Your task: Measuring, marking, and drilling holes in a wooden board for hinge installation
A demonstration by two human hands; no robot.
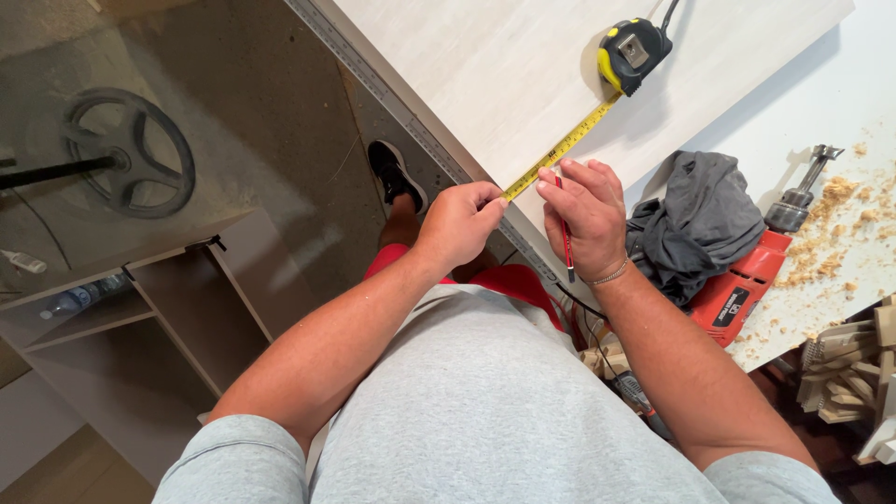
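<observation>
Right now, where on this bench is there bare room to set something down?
The pale board is bare left of the tape measure, above both hands. The white top beyond the board's right edge is free too. Crowded: the grey cloth, red drill and wood shavings.

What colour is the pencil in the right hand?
Red. The pencil in the right hand shows in the head view.

Bare pale board [485, 65] is lying open left of the tape measure [633, 53], while a grey cloth [700, 219] and red drill [747, 280] are crowding the right hand [586, 217].
</observation>
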